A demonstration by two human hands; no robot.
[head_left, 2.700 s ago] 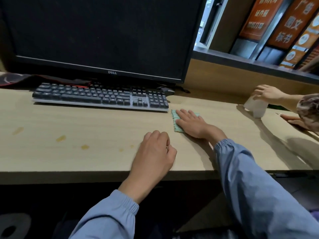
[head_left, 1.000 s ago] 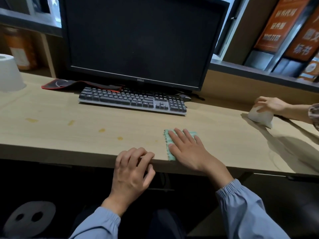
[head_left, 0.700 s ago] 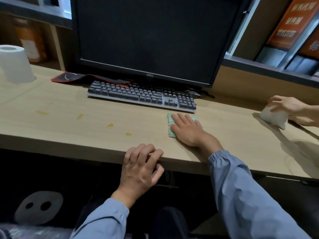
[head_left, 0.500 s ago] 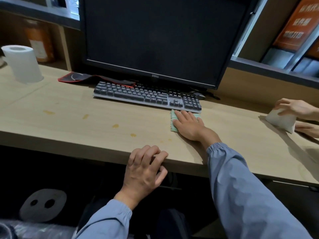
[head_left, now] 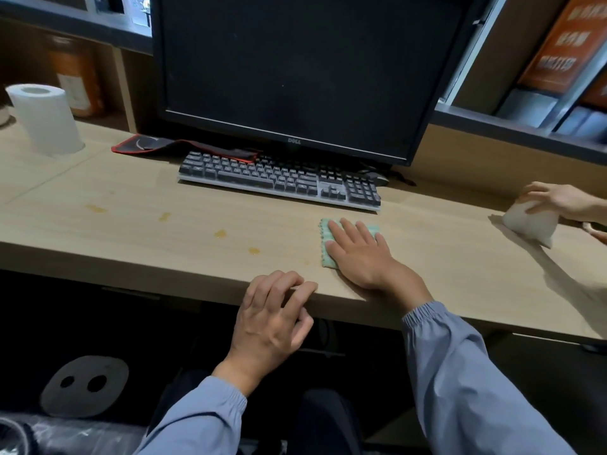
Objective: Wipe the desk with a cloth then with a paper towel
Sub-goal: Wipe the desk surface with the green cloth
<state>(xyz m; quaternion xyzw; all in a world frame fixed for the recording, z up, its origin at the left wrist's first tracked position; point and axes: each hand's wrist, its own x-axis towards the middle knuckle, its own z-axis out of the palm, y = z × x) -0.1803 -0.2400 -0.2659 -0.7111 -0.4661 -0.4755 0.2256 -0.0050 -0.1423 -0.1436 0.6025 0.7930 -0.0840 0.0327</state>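
A light wooden desk carries several small yellow stains left of centre. A folded green cloth lies flat on the desk just in front of the keyboard's right end. My right hand presses flat on the cloth with fingers spread, covering most of it. My left hand rests with curled fingers over the desk's front edge and holds nothing. A white paper towel roll stands upright at the far left of the desk.
A black keyboard and a dark Dell monitor stand behind the cloth, with a red-edged black mat to their left. At the far right another person's hand holds a white wad on the desk.
My right hand has slid the cloth back and forth between the keyboard and the desk's front edge; now it sits a little nearer me. My left hand has stayed on the edge.
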